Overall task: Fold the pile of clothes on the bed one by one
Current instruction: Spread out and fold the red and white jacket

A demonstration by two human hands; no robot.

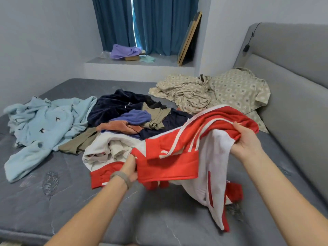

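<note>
Head view is showing both hands lifting a red-and-white jacket point(177, 151) off the front of the clothes pile point(124, 119) on the bed point(35, 201). The left hand point(130, 168) is pinching a red edge; the right hand point(245, 141) is gripping bunched red fabric, fingers curled. The jacket is looking light, soft and limp, best taken at shoulders or hem. Its sleeves and collar are staying hidden in folds.

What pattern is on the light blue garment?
Small dark bird-like motifs scattered on the light blue garment; head view.
</note>
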